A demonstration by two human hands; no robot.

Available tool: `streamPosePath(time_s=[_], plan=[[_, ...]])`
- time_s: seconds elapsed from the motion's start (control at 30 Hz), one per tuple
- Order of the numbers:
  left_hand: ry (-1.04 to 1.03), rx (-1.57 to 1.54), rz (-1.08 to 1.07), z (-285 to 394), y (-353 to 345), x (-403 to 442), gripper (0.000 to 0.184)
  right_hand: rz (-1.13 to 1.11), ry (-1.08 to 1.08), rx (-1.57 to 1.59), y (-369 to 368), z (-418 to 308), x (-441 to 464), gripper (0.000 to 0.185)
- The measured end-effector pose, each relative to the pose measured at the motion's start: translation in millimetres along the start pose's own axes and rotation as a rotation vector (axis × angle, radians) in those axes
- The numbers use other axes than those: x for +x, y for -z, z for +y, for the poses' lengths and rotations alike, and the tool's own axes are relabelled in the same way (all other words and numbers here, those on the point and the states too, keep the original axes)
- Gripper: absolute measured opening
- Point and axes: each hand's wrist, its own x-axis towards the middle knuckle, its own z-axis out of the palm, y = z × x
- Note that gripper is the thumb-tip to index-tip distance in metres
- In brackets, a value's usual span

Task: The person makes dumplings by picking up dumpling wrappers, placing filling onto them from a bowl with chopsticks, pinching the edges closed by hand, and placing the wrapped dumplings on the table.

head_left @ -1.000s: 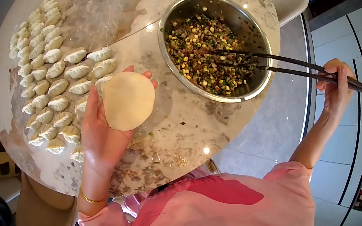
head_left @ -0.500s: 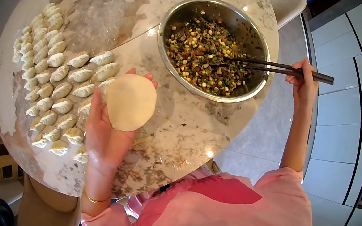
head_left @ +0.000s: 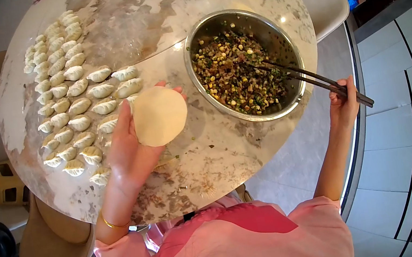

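A round, pale dough wrapper (head_left: 160, 115) lies across the palm and fingers of my left hand (head_left: 132, 146), which is held palm up above the table. My right hand (head_left: 343, 100) is closed around the thick ends of dark chopsticks (head_left: 318, 81). Their tips are in the chopped filling (head_left: 237, 71), with yellow bits and greens, inside a steel bowl (head_left: 300, 104). Left of my left hand, rows of pleated dumplings (head_left: 79, 106) rest on the table.
The round marbled table (head_left: 214, 176) has a curved front edge near my body. Chairs stand at the lower left (head_left: 54, 246) and upper right (head_left: 325, 8). Pale cabinets (head_left: 381, 164) and a shelf with various items are at the right.
My right hand has moved left and inward with the chopsticks, whose tips remain in the filling. The view has shifted slightly; my left hand still holds the wrapper.
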Motion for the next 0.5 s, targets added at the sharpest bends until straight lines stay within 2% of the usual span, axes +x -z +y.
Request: streamPosePath(time_s=[0.23,0.33,0.5], plan=[[-0.004,0.147,0.003,-13,-31,13,0.06,0.002,0.15,-0.001,-7,-25,9,0.031],[-0.057,0.319,-0.034,-26,-44,30,0.059,-0.04,0.183,0.06,-11,-44,16,0.031],[-0.042,0.213,0.013,-53,-67,52,0.062,-0.126,0.207,0.164,-22,-70,19,0.031]])
